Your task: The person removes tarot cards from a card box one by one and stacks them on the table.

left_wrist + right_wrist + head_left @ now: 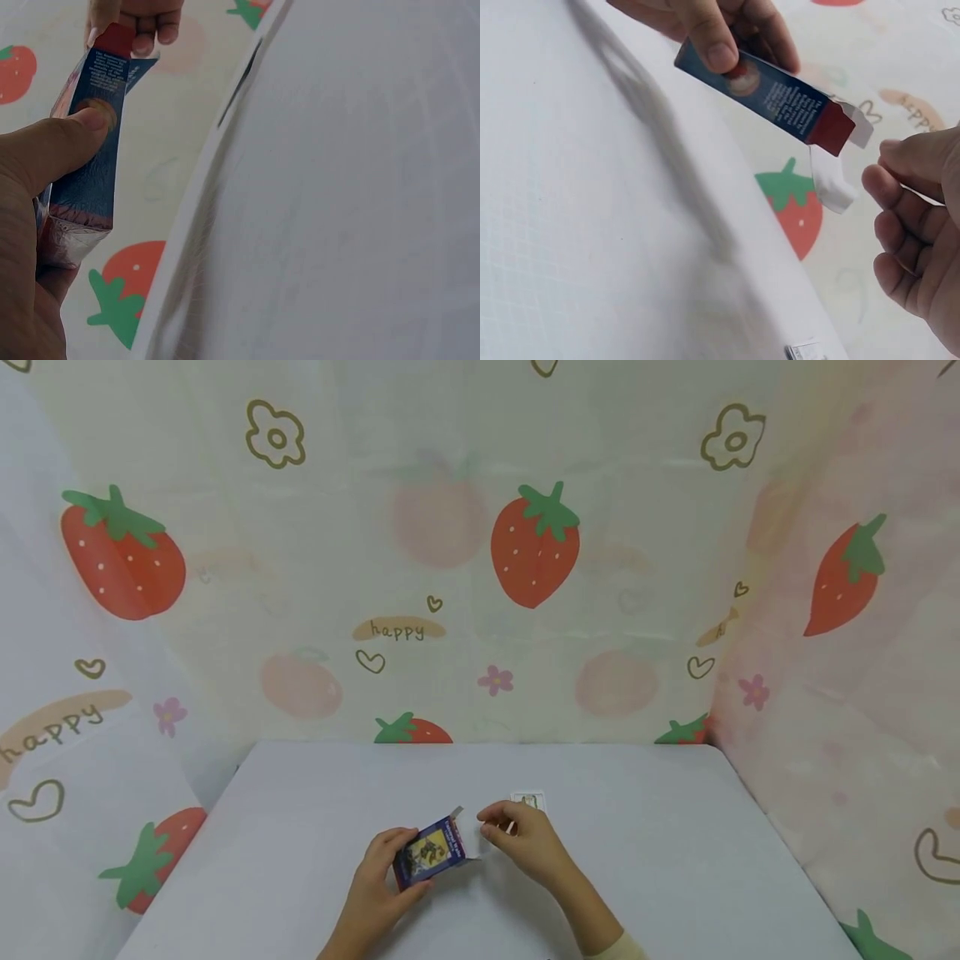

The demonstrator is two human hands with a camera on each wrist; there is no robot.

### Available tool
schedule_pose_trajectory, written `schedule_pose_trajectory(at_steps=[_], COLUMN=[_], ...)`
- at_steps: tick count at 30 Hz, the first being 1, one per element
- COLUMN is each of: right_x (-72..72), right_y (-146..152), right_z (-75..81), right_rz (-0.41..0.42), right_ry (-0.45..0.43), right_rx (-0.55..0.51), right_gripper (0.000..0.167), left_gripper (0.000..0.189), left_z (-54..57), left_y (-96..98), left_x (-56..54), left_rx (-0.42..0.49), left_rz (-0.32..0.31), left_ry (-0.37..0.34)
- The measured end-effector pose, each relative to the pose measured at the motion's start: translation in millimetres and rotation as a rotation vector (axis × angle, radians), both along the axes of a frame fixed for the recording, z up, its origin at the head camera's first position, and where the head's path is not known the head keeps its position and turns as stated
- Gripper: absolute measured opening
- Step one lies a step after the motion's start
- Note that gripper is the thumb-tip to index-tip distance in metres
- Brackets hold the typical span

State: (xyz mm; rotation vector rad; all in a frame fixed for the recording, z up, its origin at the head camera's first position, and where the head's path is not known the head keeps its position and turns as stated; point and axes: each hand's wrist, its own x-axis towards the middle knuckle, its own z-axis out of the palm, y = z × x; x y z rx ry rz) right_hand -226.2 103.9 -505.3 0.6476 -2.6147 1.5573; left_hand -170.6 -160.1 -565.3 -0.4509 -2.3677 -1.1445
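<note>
In my left hand (381, 872) I grip a small dark blue card box (431, 853) with a yellow picture on its front. The thumb (90, 124) lies along the narrow printed side. At the box's right end the lid stands open, its white flap (831, 184) and a red side flap (831, 129) sticking out. Close beside that flap is my right hand (528, 839), its fingers loosely curled and thumb near the index fingertip, with nothing between them. The inside of the box is hidden.
Partly behind the right hand, a small white-bordered card (531, 798) lies on the white table (637, 860). Curtains with strawberry prints (536, 547) hang behind the table and on both sides.
</note>
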Motion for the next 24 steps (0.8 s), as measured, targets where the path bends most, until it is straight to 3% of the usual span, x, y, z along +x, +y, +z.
schedule_pose_trajectory(at_steps=[24], right_x=[-0.4], right_y=[-8.3], right_z=[-13.5], right_rz=[0.05], right_ry=[-0.011], right_rx=[0.084], right_gripper=[0.012], left_gripper=[0.079], left_z=[-2.3], left_y=[0.1], left_x=[-0.4], left_rx=[0.009], left_rz=[-0.001], left_ry=[-0.017])
